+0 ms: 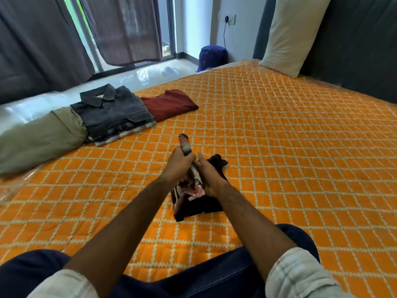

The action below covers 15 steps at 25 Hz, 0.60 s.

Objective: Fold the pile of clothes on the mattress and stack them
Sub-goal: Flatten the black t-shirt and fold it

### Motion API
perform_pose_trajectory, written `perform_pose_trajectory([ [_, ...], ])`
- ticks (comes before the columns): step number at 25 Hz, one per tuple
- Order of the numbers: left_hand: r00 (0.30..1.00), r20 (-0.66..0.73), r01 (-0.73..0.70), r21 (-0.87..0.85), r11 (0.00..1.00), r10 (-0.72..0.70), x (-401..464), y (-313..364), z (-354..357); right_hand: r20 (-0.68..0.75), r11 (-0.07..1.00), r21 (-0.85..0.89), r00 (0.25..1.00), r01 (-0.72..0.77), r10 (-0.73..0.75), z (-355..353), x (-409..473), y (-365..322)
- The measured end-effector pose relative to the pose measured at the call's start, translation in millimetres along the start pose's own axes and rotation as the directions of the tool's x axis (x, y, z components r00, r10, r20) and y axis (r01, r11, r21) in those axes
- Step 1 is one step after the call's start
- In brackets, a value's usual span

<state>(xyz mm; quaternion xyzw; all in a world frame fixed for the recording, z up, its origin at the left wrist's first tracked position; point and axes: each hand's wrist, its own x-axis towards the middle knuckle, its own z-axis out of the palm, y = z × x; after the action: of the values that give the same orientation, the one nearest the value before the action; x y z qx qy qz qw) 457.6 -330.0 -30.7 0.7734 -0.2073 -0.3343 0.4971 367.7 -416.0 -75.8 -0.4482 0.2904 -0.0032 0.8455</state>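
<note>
Grip: While both fists close on it, the left hand (179, 161) and right hand (207, 175) hold a dark printed garment (193, 201) over the mattress (279, 147).
Done: a folded stack (113, 114) and a red shirt (169, 104) lie far left.
Left: this garment, it seems.
Unclear: its kind and print.

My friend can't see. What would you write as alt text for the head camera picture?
Both hands, left hand and right hand, grip a bunched black patterned garment above an orange quilted mattress. To the left sit a folded clothes stack and a maroon shirt.
</note>
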Motion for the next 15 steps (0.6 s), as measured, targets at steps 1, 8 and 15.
perform_pose_trajectory([
  [1,0.999,0.052,0.014,-0.001,1.000,-0.014,1.5,0.8,12.2,-0.031,1.000,0.023,0.999,0.009,-0.008,-14.3,-2.9,-9.6],
  [8,0.905,-0.425,0.193,0.364,0.911,-0.022,17.7,-83.7,6.2,-0.329,0.853,-0.521,0.929,-0.028,-0.170,-95.6,26.2,-6.9],
  [15,0.956,0.025,0.294,-0.138,0.946,-0.293,31.0,-114.0,7.5,-0.468,0.875,-0.482,0.828,0.055,-0.309,-128.3,21.8,11.9],
])
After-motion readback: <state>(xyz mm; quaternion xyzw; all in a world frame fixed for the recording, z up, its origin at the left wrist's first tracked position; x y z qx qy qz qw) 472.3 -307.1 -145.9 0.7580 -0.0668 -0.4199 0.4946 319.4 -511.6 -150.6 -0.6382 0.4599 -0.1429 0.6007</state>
